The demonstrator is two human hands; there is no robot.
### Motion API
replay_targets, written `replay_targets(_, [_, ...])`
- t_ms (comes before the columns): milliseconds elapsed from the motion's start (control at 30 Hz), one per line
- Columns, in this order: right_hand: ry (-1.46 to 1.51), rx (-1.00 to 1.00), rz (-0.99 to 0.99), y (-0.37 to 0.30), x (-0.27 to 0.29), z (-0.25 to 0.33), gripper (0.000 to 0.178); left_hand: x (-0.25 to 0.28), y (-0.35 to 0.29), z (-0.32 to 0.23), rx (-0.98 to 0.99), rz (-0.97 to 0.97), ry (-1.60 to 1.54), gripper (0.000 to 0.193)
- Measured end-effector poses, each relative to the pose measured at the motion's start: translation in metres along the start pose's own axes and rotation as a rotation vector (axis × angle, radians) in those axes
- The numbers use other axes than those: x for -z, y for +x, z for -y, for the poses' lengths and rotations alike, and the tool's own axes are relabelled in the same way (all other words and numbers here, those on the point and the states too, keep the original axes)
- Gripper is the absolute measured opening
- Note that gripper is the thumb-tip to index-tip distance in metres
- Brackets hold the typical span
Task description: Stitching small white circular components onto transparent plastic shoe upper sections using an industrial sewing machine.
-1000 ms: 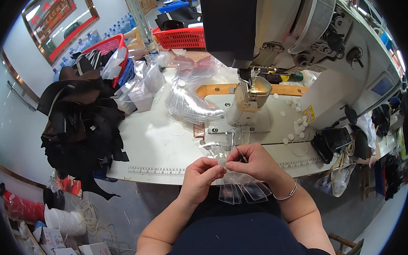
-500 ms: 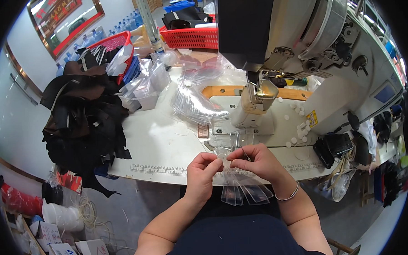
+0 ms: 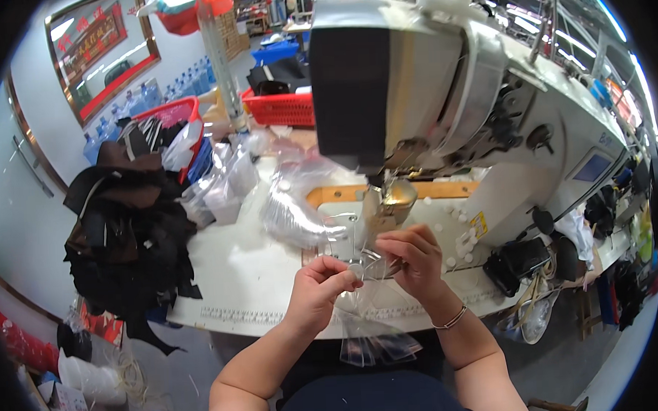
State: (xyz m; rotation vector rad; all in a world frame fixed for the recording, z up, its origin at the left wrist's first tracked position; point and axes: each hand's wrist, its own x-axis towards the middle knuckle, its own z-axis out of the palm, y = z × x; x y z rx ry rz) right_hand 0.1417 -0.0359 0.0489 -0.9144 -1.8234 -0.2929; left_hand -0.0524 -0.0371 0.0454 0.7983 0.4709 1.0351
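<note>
My left hand (image 3: 319,288) is closed in a pinch at the table's front edge. Between its thumb and forefinger is a small white disc (image 3: 356,270), at the narrow part of a bundle of clear plastic strips (image 3: 379,341) that fans out below the edge. My right hand (image 3: 413,259) is raised just beside it, fingers curled together and slightly blurred. A thin, dark object seems to lie in its grip, too small to name. Behind both hands stands the sewing machine's post (image 3: 388,206).
A heap of clear strips (image 3: 292,211) lies on the white table (image 3: 233,272) left of the post. Several white discs (image 3: 464,241) are scattered to its right. Black scraps (image 3: 129,243) hang over the left end; red baskets (image 3: 281,108) stand behind. The machine head (image 3: 411,77) overhangs the work.
My right hand has drawn away from the disc, up and to the right. The left hand keeps its pinch. The whole view has shifted, with the table now lower in the picture.
</note>
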Motion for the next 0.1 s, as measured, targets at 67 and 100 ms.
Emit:
replay_targets(67, [-0.167, 0.055, -0.021, 0.012, 0.016, -0.005, 0.037, -0.004, 0.017, -0.01, 0.014, 0.032, 0.062, 0.009])
replay_targets(100, [-0.317, 0.098, -0.033, 0.017, 0.029, -0.006, 0.036, -0.002, 0.024, -0.009, 0.063, 0.04, 0.047, 0.009])
